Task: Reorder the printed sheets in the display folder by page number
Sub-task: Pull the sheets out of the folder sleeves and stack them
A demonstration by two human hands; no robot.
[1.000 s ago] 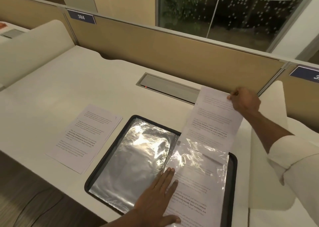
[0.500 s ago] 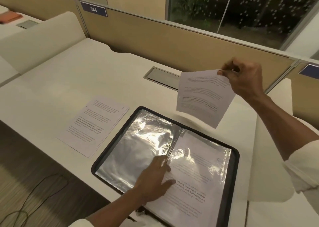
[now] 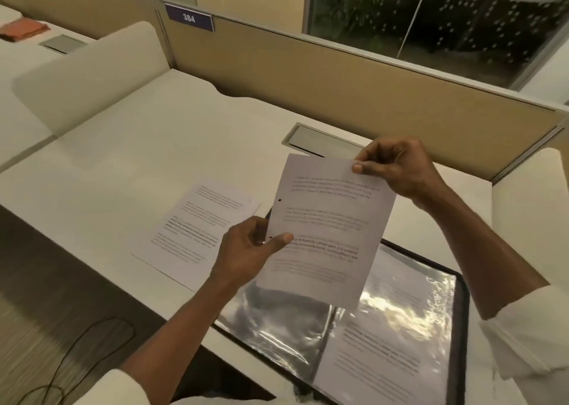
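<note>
1 head view looks forward and down from above the near edge of the desk, facing its far edge and the partition. It sits near the desk, its wide angle bending straight edges. The floor shows at lower left.

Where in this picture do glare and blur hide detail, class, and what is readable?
In the head view, glare whitens the plastic sleeves; print on the held sheet and the loose sheet is too soft to read; the sign reads 384 clearly.
</note>
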